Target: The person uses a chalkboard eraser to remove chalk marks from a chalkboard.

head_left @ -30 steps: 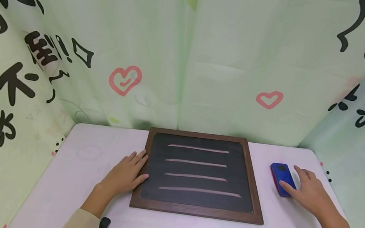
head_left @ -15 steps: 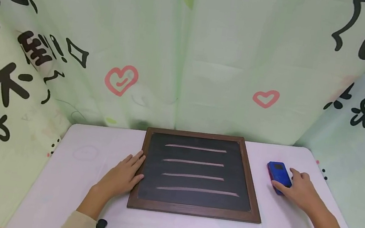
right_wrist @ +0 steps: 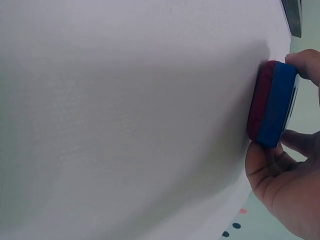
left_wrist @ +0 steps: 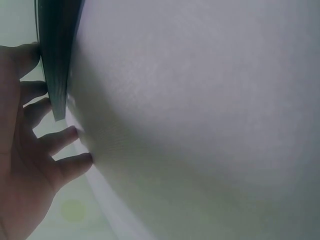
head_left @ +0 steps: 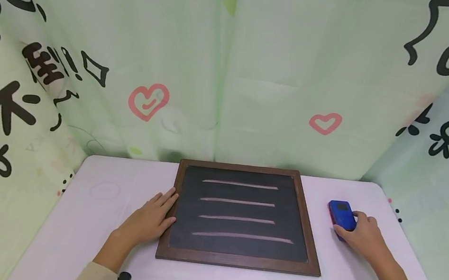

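My right hand point(head_left: 362, 236) has closed on the blue eraser point(head_left: 342, 214), which lies on the tabletop point(head_left: 114, 191) just to the right of the chalkboard point(head_left: 239, 216) and apart from its wooden frame. In the right wrist view the thumb sits on one end of the eraser point(right_wrist: 272, 102) and my other fingers point(right_wrist: 300, 142) curl under the far side, so I am pinching it across its blue plastic back while the dark red felt face lies against the tabletop. I judge that the grip to keep is across the hard blue body, fingers off the felt, so the pad can meet the slate flat. My left hand point(head_left: 149, 218) lies spread and relaxed, holding nothing, its fingertips point(left_wrist: 75, 132) against the left rail of the frame; that is good bracing, and I would press lightly there so the board cannot slide. Four pale chalk lines point(head_left: 237, 201) run across the slate. I would lift the eraser clear of the frame's raised edge rather than drag it over, then lay it down level.
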`<control>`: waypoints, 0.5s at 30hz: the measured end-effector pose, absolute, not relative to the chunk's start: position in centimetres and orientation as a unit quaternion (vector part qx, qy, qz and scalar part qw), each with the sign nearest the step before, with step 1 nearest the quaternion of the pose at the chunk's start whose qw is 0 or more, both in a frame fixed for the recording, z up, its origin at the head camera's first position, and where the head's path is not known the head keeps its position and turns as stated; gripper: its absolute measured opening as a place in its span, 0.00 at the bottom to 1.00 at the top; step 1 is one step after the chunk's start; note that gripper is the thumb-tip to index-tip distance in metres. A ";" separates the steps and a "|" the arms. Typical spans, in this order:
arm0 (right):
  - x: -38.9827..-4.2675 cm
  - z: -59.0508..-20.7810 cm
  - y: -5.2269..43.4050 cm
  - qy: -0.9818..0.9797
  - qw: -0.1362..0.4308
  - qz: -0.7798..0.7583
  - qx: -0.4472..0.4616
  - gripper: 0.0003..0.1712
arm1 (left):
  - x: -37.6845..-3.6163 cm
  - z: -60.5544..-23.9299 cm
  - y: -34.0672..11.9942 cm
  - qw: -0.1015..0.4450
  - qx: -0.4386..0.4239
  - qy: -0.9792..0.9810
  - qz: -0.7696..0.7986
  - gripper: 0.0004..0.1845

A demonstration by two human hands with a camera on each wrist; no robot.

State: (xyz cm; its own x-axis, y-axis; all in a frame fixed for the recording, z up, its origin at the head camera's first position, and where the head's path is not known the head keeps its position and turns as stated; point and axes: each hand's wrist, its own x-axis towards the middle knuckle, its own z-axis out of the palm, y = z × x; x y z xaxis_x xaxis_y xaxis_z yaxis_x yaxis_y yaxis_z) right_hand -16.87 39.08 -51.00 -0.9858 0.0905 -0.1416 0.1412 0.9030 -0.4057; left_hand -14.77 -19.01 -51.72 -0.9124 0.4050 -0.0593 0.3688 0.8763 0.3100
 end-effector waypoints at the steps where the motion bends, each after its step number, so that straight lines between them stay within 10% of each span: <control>1: -16.9 -51.0 39.0 0.974 0.059 -0.211 0.062 0.54 | -14.7 -51.7 -19.0 0.060 0.200 0.966 0.150 0.35; 15: -16.9 -50.5 38.5 0.977 0.062 -0.195 0.066 0.54 | -14.4 -51.2 -19.0 0.053 0.202 0.966 0.155 0.35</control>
State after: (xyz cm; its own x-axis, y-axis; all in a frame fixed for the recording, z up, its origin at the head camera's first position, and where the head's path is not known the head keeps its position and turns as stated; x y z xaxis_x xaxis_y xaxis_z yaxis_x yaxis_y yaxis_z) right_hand -16.87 38.53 -50.53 -0.9836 0.1051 -0.1464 0.1532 0.9153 -0.3724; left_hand -14.44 -18.98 -51.21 -0.9124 0.4073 -0.0392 0.3748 0.8702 0.3199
